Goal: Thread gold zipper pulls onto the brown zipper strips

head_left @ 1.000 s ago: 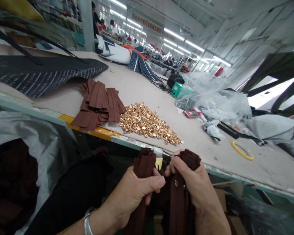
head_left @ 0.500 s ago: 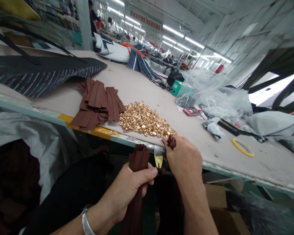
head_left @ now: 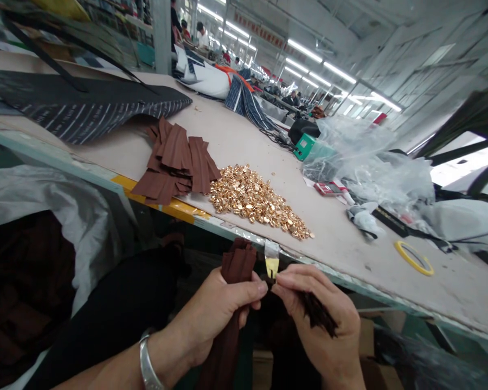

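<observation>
My left hand (head_left: 231, 300), with a silver bangle at the wrist, is closed around a bundle of brown fabric strips (head_left: 238, 262). My right hand (head_left: 321, 314) holds dark brown strips (head_left: 319, 313) in its palm, its thumb and forefinger pinched beside a yellow-tipped metal piece (head_left: 272, 262) at the table edge. Whatever is between those fingertips is too small to make out. On the table (head_left: 309, 252), just beyond my hands, lies a heap of small gold metal pieces (head_left: 256, 197). A pile of brown strips (head_left: 179, 162) touches its left side.
Black patterned material (head_left: 93, 105) lies on the left of the table. At the right are a green box (head_left: 305, 145), clear plastic bags (head_left: 374, 157), a red package (head_left: 329, 188) and a yellow tape roll (head_left: 413, 258). White sacking (head_left: 85, 233) hangs at lower left.
My right hand has moved from the gold heap down to the yellow-tipped piece. The strips in its palm now show more. The whole view has shifted slightly.
</observation>
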